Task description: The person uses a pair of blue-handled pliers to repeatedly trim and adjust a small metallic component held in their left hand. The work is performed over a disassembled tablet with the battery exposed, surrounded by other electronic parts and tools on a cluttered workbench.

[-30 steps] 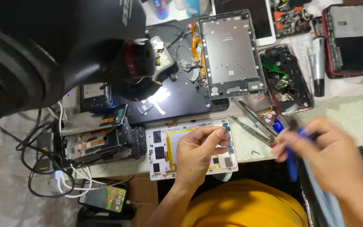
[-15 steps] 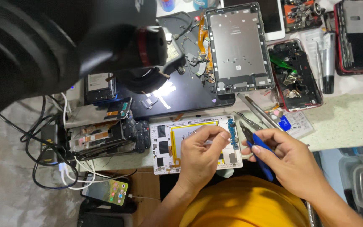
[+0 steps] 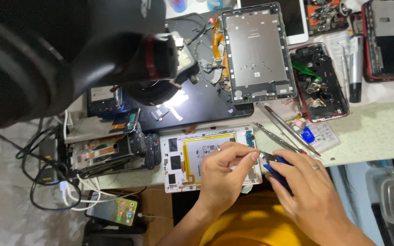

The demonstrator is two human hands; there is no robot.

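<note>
1. Nearest, at the table's front edge: left hand (image 3: 222,175) resting on an opened white tablet (image 3: 181,160), thumb and forefinger pinched on something too small to make out.
2. Just beside it: right hand (image 3: 306,187) clasped around a blue-handled tool (image 3: 277,173), tip meeting the left fingertips over the tablet's right end.
3. Right of the tablet: metal tweezers (image 3: 283,130) lying slantwise on the pale table (image 3: 370,132).
4. Farther back: grey tablet back plate (image 3: 257,50) on a dark mat (image 3: 206,102), beside a red-rimmed opened phone (image 3: 320,84).
</note>
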